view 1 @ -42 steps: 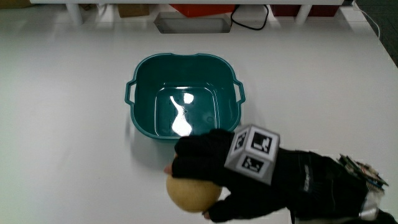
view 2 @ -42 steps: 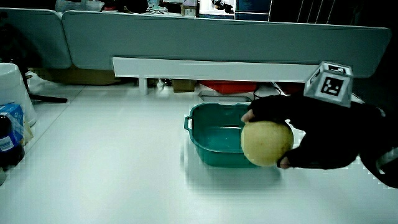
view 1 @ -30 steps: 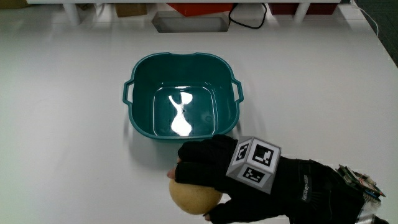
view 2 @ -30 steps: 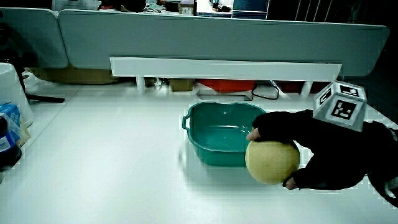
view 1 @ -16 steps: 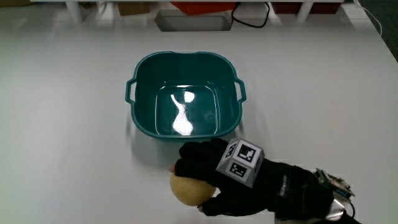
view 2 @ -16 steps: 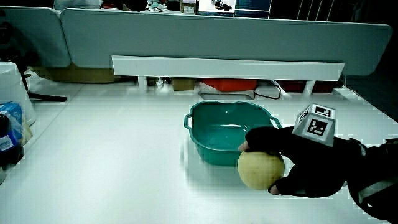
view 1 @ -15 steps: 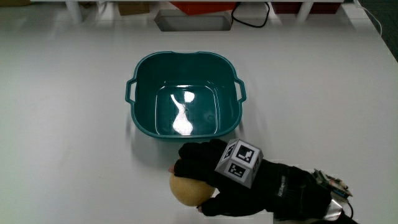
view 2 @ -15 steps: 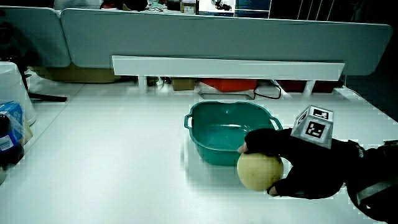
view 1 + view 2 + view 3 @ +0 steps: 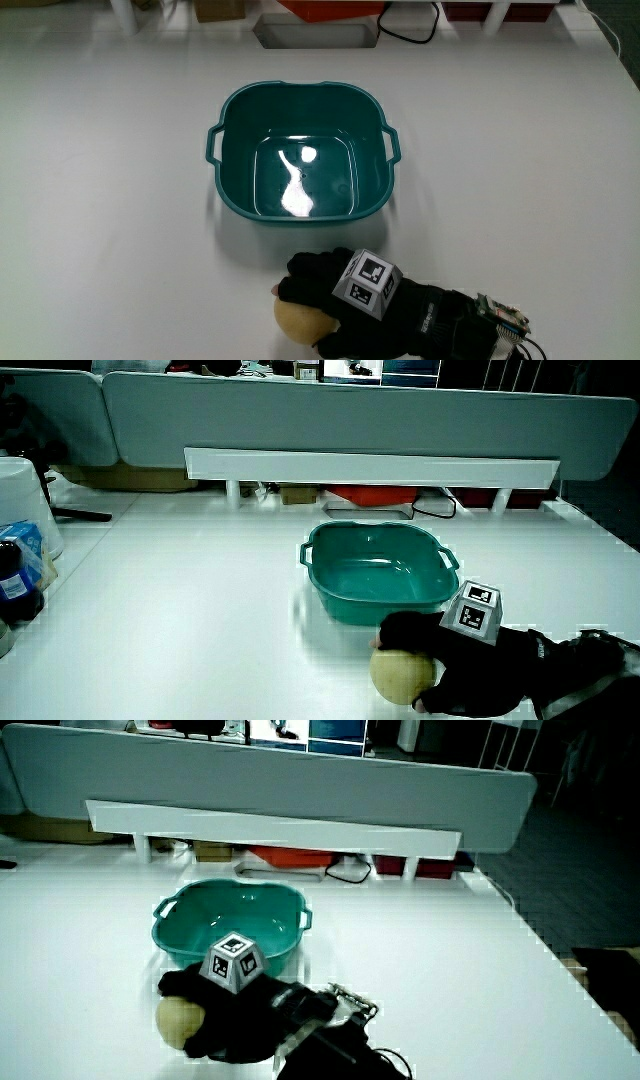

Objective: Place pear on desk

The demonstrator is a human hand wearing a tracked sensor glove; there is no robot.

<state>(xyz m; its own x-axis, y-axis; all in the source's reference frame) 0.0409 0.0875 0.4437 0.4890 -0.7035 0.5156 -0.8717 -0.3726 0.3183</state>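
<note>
The pear (image 9: 296, 321) (image 9: 399, 676) (image 9: 176, 1020) is a round, pale yellow fruit. It rests low on the white table (image 9: 100, 200), nearer to the person than the teal tub (image 9: 300, 150) (image 9: 378, 575) (image 9: 230, 920). The hand (image 9: 335, 295) (image 9: 430, 650) (image 9: 215, 1005) lies over the pear with its fingers curled around it. A patterned cube (image 9: 365, 283) (image 9: 471, 612) (image 9: 233, 961) sits on the back of the glove. The forearm stretches along the table's near edge.
The teal tub holds nothing but light glare on its floor. A white container (image 9: 22, 500) and a dark bottle with a blue label (image 9: 12, 585) stand at the table's edge in a side view. A low grey partition (image 9: 350, 415) runs along the table.
The hand has come down with the pear, from above the table beside the tub to the tabletop. The grasp has not changed.
</note>
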